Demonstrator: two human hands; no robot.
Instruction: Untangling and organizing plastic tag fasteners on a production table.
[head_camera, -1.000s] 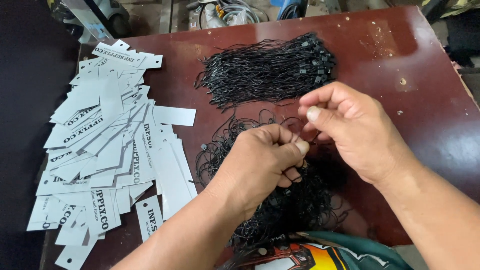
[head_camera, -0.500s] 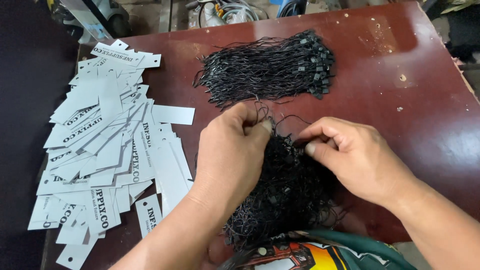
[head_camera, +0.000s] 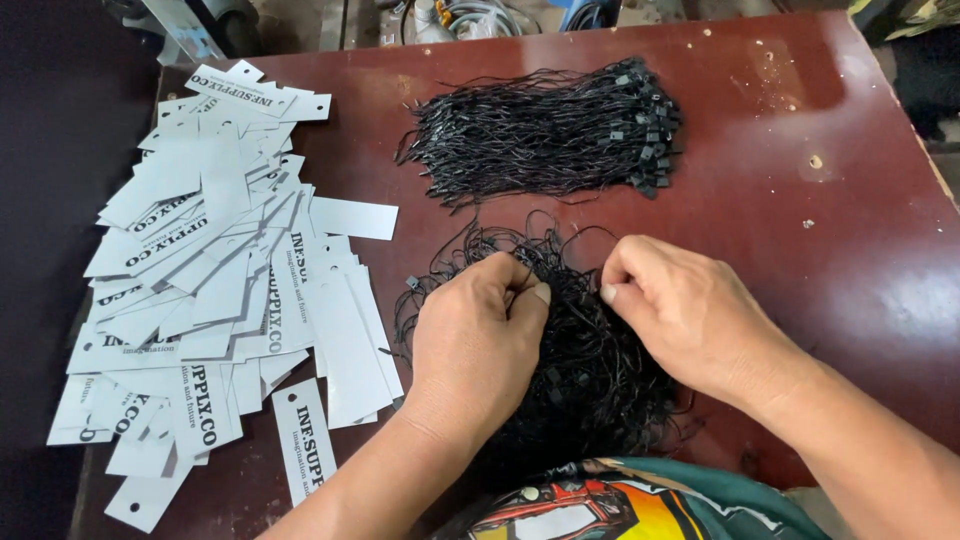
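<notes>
While both hands rest on the near pile of black strings (head_camera: 580, 370), the left hand (head_camera: 475, 345) and right hand (head_camera: 685, 315) pinch strings. White paper tags (head_camera: 220, 290) lie far left.

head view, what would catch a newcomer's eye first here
Most striking is the wide spill of white paper tags fanned over the left side of the dark red table, many overlapping, some with small punched holes. Next come two masses of black strings: a tidy bundle lying at top centre, and a looser tangled pile nearer the person. The left hand and right hand rest on that pile, fingers pinching at strands.
</notes>
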